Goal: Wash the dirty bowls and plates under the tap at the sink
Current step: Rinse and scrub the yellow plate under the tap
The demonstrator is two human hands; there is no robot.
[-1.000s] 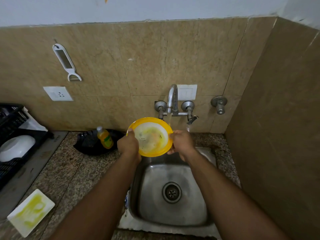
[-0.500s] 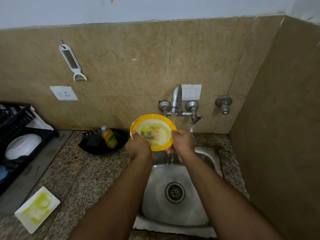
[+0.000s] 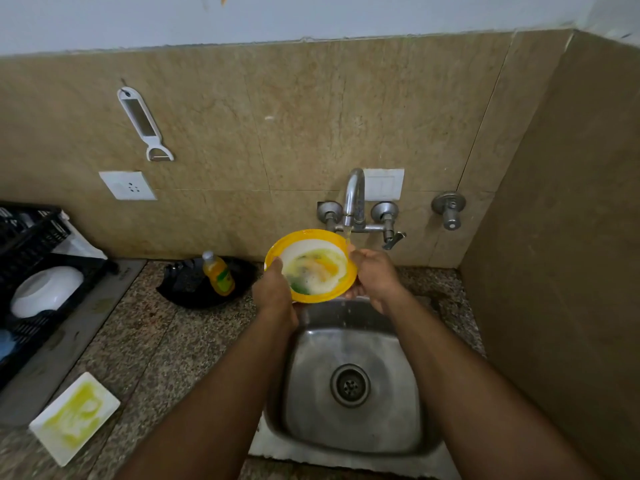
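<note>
Bowl (image 3: 313, 268) tilted toward me under the tap (image 3: 353, 202), so water sheets the mess off. Left hand (image 3: 273, 292) and right hand (image 3: 375, 275) grip opposite rims over the sink's (image 3: 408, 403) back edge.

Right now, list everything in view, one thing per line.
bowl: one, yellow rim, white inside with food smears, held under the tap
tap: one, metal, on the wall, water running
sink: one, steel, below the bowl
soap bottle: one, orange, left of the bowl
square plate: one, white, yellow-smeared, on the counter, near left
rack: one, black, far left
white bowl: one, upturned in the rack
peeler: one, white, hung on the wall
left hand: grips the bowl's left rim
right hand: holds the bowl's right rim
</note>
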